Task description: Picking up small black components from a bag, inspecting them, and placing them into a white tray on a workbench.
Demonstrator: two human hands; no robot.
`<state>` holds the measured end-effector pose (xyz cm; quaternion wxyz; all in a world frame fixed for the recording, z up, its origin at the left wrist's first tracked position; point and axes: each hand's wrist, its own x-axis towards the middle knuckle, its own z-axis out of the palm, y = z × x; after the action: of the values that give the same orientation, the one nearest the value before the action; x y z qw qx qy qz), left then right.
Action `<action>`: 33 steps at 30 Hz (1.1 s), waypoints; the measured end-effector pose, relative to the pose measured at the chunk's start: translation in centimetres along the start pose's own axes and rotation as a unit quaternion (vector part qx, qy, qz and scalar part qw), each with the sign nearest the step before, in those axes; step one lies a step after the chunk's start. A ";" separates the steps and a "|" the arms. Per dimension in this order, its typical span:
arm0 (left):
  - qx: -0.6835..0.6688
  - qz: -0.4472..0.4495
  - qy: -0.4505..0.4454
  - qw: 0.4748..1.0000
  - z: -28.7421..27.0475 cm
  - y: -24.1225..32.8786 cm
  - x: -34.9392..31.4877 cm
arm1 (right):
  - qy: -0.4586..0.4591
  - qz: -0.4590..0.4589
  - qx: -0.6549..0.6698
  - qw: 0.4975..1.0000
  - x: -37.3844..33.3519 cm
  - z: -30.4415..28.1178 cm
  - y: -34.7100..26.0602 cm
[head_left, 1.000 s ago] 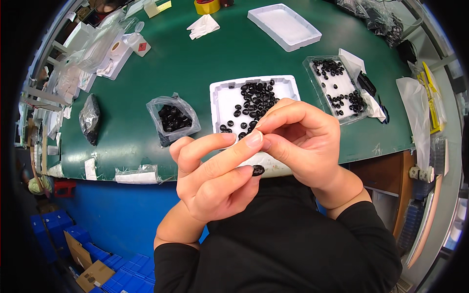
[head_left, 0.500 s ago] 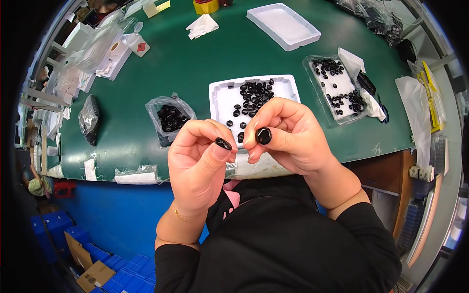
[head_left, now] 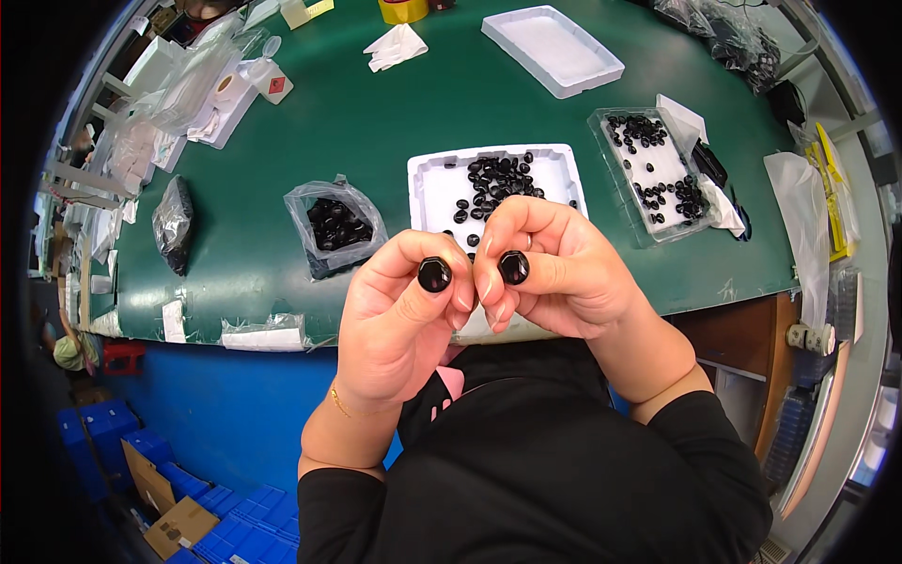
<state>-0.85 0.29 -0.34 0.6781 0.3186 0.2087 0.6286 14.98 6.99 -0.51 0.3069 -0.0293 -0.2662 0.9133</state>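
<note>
Up close to the camera, the left hand (head_left: 399,320) pinched a small round black button (head_left: 434,274) between thumb and fingertips, and the right hand (head_left: 554,273) gripped a second black button (head_left: 513,267) the same way, the two pieces held side by side just apart, above the near edge of the green table (head_left: 376,141). Behind the hands lay a white tray (head_left: 432,183) with a loose heap of the same black pieces in it, partly hidden by the fingers. To its left stood an open clear plastic bag (head_left: 334,226) holding more black pieces, and farther left a dark, crumpled bag (head_left: 172,224) lay on its own. To the right of the white tray sat a clear tray (head_left: 658,169) with black pieces scattered in it, white paper tucked under its far edge. An empty-looking white tray (head_left: 552,49) rested at the far side of the table, with a crumpled white tissue (head_left: 396,45) to its left and a yellow roll of tape (head_left: 404,9) at the top edge. A small white bottle with a red diamond label (head_left: 265,80) stood among clear bags at the far left. Blue crates (head_left: 216,526) and a cardboard box (head_left: 174,522) were on the floor below.
</note>
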 end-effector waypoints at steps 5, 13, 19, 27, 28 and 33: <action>-0.002 0.000 0.005 1.000 0.0 -0.2 0.0 | -0.007 -0.005 -0.004 1.000 0.1 -0.3 0.0; 0.058 0.040 0.033 0.997 0.4 -0.1 -0.1 | -0.004 -0.008 -0.010 1.000 0.5 -0.5 0.1; 0.056 0.054 0.032 0.996 0.4 -0.3 -0.1 | 0.031 -0.026 -0.064 0.997 1.1 -0.9 0.1; 0.290 0.209 0.126 0.925 -0.8 1.4 0.0 | 0.055 -0.189 -0.450 0.871 5.0 -1.8 1.6; 0.291 0.209 0.126 0.925 -1.3 1.9 0.1 | 0.055 -0.190 -0.449 0.871 5.8 -1.8 2.1; 0.617 0.273 0.311 0.669 -4.7 4.6 0.5 | 0.000 -0.258 -0.678 0.689 10.1 -5.0 5.2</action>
<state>-7.33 1.65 -0.42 0.0206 0.4935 0.6514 0.5760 5.07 11.73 -6.32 0.4270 -0.1591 -0.8099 0.3693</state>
